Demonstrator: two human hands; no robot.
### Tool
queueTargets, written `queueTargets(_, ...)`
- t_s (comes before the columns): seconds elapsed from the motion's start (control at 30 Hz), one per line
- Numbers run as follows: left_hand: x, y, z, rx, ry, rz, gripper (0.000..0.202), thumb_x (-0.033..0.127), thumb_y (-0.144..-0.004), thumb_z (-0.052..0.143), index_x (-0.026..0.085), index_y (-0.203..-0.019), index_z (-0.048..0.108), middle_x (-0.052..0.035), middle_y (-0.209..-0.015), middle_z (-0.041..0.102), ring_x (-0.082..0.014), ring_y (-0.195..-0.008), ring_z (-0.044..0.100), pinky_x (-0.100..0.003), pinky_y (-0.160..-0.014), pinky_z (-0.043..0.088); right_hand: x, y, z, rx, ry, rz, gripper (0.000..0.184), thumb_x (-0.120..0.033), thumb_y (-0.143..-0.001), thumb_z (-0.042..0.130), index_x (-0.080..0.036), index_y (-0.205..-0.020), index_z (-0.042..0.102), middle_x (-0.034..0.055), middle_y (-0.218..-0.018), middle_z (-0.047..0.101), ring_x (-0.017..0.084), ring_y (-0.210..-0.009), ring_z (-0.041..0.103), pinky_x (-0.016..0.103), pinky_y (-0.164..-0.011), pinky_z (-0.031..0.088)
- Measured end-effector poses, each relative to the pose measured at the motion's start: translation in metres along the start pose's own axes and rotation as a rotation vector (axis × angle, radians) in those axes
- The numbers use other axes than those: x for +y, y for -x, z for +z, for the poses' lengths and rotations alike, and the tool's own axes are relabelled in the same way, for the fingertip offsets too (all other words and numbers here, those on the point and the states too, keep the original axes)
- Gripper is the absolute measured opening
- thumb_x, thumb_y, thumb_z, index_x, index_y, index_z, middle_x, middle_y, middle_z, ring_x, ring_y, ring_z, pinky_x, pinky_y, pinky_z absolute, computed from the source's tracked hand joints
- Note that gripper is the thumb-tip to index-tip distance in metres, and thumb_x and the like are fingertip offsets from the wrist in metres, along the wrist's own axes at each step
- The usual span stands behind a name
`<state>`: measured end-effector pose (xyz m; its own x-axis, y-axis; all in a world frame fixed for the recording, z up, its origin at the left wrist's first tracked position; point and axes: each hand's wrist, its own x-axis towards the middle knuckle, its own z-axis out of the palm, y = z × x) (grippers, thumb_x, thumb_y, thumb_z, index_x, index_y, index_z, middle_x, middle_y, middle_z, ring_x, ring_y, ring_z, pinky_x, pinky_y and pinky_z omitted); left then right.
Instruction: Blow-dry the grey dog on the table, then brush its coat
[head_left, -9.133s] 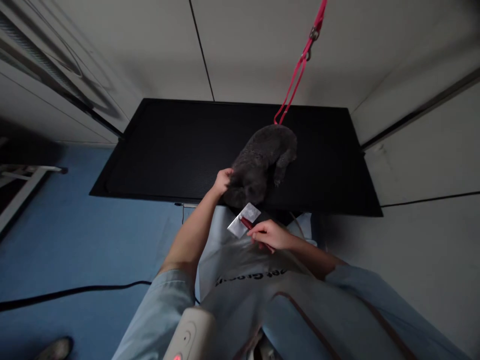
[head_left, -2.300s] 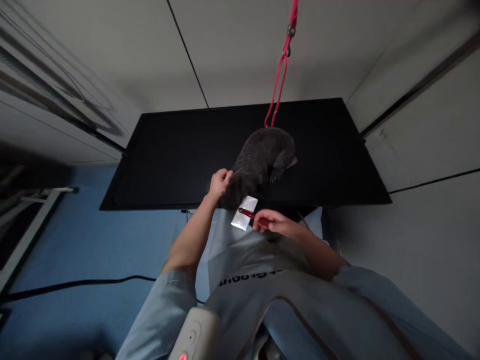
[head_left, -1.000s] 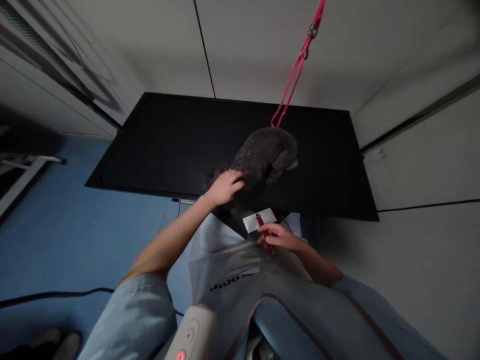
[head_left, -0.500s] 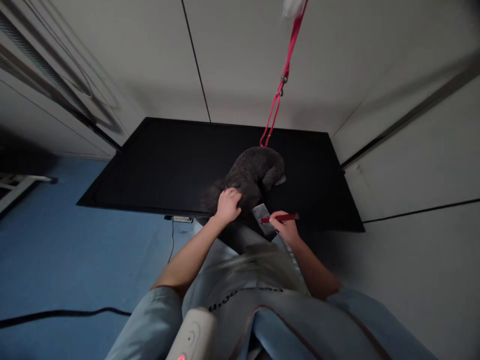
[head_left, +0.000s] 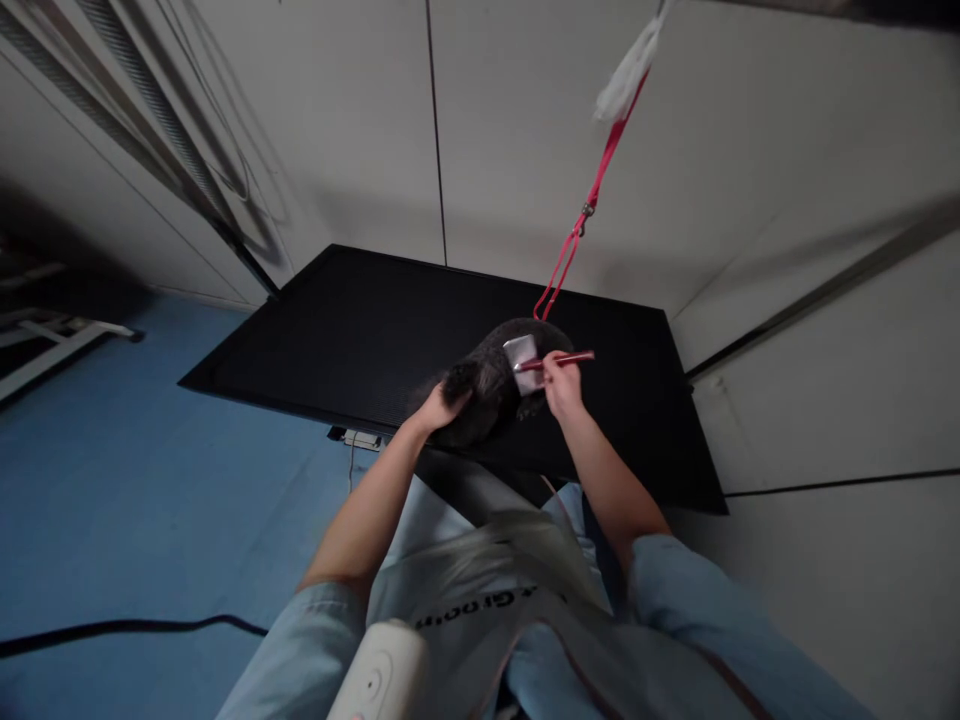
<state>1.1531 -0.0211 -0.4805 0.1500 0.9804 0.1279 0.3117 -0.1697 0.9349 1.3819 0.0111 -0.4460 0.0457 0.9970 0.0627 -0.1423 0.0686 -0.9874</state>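
A dark grey, short-coated dog is curled near the front edge of the black grooming table. My left hand is closed round a dark furry part at the dog's left end; which body part it is, I cannot tell. Between the fingers of my right hand is the red handle of a slicker brush. The pale, flat head of that brush lies against or just above the dog's back; contact is unclear. A red grooming loop runs down to the dog at the far side.
Ribbed hoses hang along the wall at upper left. A dark bar slants to the table's right side. White metal legs stand on the blue floor at left, and a black cable lies there. A white device sits at my chest.
My right hand has raised the brush from the table's front edge onto the dog's side. My left hand has shifted from resting on the fur to grasping a dark furry part. The view has tilted.
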Motion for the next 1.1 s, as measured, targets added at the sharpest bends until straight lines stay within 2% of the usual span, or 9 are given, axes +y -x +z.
queueTargets(0.13,0.006,-0.001,-0.003,-0.021,0.014,0.04,0.055,0.056,-0.076,0.056,0.014,-0.111,0.06,-0.0137,-0.119,0.063,-0.0268,-0.111,0.058,-0.041,-0.101,0.044,0.003,-0.01,0.007,-0.095,-0.022,0.053,0.033,-0.045,-0.066,0.067,-0.021,-0.079,0.049,-0.0099,-0.049,0.037,0.006,-0.041,0.036,0.02,-0.043,0.033)
queueTargets(0.3,0.008,-0.006,-0.005,-0.084,-0.002,0.017,0.041,0.049,-0.076,0.059,0.014,-0.097,0.065,-0.0099,-0.093,0.071,-0.025,-0.092,0.064,-0.039,-0.084,0.053,0.003,-0.023,0.018,-0.047,-0.071,0.023,0.031,-0.047,-0.071,0.06,-0.021,-0.079,0.046,-0.0114,-0.046,0.031,0.005,-0.039,0.033,0.018,-0.042,0.029)
queueTargets(0.43,0.011,-0.015,-0.013,-0.146,-0.106,0.011,0.032,0.042,-0.068,0.068,0.012,-0.08,0.066,-0.0073,-0.079,0.07,-0.022,-0.079,0.064,-0.034,-0.075,0.053,0.002,-0.031,0.023,-0.236,0.035,0.095,0.036,-0.042,-0.062,0.07,-0.019,-0.083,0.05,-0.0107,-0.047,0.04,0.006,-0.04,0.037,0.019,-0.042,0.03)
queueTargets(0.5,0.012,-0.022,-0.021,-0.178,-0.132,-0.009,0.03,0.04,-0.067,0.069,0.012,-0.076,0.065,-0.007,-0.078,0.069,-0.0209,-0.075,0.064,-0.033,-0.073,0.053,0.001,-0.035,0.025,-0.133,0.054,0.07,0.036,-0.045,-0.065,0.066,-0.02,-0.084,0.049,-0.0108,-0.048,0.039,0.006,-0.04,0.036,0.019,-0.042,0.029)
queueTargets(0.63,0.005,-0.038,-0.035,-0.251,-0.001,-0.129,0.035,0.041,-0.069,0.067,0.012,-0.087,0.068,-0.0087,-0.087,0.071,-0.0222,-0.08,0.065,-0.032,-0.072,0.053,0.003,-0.033,0.03,-0.189,0.099,0.059,0.034,-0.045,-0.069,0.063,-0.02,-0.087,0.049,-0.01,-0.05,0.042,0.006,-0.04,0.038,0.019,-0.042,0.029)
queueTargets(0.7,-0.001,-0.042,-0.037,-0.212,0.073,-0.186,0.038,0.041,-0.068,0.068,0.013,-0.093,0.068,-0.0101,-0.095,0.072,-0.0236,-0.085,0.065,-0.034,-0.076,0.054,0.004,-0.028,0.033,-0.255,0.165,0.088,0.033,-0.041,-0.066,0.066,-0.019,-0.086,0.051,-0.008,-0.053,0.047,0.007,-0.042,0.041,0.019,-0.042,0.032)
queueTargets(0.83,-0.012,-0.041,-0.031,-0.083,0.16,-0.287,0.04,0.044,-0.068,0.068,0.014,-0.095,0.069,-0.0102,-0.1,0.071,-0.0255,-0.091,0.065,-0.037,-0.08,0.054,0.006,-0.018,0.038,0.02,0.198,-0.009,0.026,-0.038,-0.072,0.06,-0.02,-0.087,0.05,-0.0063,-0.057,0.049,0.008,-0.047,0.045,0.02,-0.045,0.036)
queueTargets(0.97,-0.013,-0.042,-0.023,-0.025,0.129,-0.325,0.039,0.044,-0.07,0.068,0.014,-0.095,0.07,-0.01,-0.1,0.071,-0.0254,-0.094,0.065,-0.037,-0.085,0.052,0.01,-0.015,0.041,-0.198,0.21,0.119,0.027,-0.036,-0.068,0.065,-0.019,-0.084,0.052,-0.0063,-0.055,0.049,0.008,-0.044,0.045,0.021,-0.044,0.035)
queueTargets(1.1,-0.009,-0.049,-0.019,0.005,0.109,-0.314,0.045,0.048,-0.075,0.063,0.013,-0.101,0.068,-0.0106,-0.105,0.07,-0.0252,-0.096,0.064,-0.038,-0.091,0.049,0.011,-0.019,0.039,0.039,0.183,0.035,0.029,-0.038,-0.071,0.062,-0.02,-0.09,0.051,-0.0055,-0.059,0.051,0.008,-0.047,0.046,0.021,-0.047,0.037)
